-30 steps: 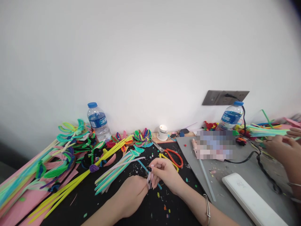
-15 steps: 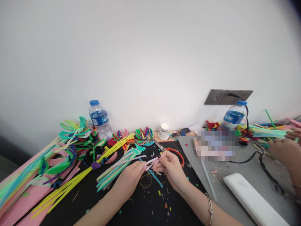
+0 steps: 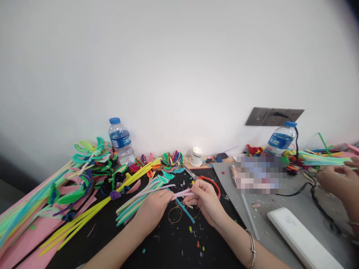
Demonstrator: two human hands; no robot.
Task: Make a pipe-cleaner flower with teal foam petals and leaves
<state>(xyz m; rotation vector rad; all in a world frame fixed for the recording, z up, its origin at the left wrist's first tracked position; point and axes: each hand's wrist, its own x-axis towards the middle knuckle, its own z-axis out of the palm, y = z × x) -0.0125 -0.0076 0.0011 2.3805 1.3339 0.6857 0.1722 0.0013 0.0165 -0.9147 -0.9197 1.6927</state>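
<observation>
Between my hands a pale pink pipe cleaner (image 3: 182,194) is stretched, its strands lying close together. My left hand (image 3: 157,204) pinches its left end; my right hand (image 3: 204,198) pinches the right end with thumb and fingertips. Just below lies a blue pipe cleaner (image 3: 185,210) on the black mat (image 3: 168,246), close to a thin gold-coloured ring (image 3: 174,215). Beside my left hand rests a bundle of teal and pale pipe cleaners (image 3: 140,203). Beyond my right hand are scissors (image 3: 190,172) with red-orange handles.
Yellow pipe cleaners (image 3: 92,216) and looped colourful shapes (image 3: 84,183) crowd the left. Water bottles (image 3: 121,144) and a white paper cup (image 3: 196,157) stand by the wall. On the right are a white case (image 3: 300,235), a black cable (image 3: 314,194) and another person's hand (image 3: 336,179).
The pink pipe cleaner was bent in a loop between my fingers and is now drawn out straighter. The other person's hands at the right have shifted slightly.
</observation>
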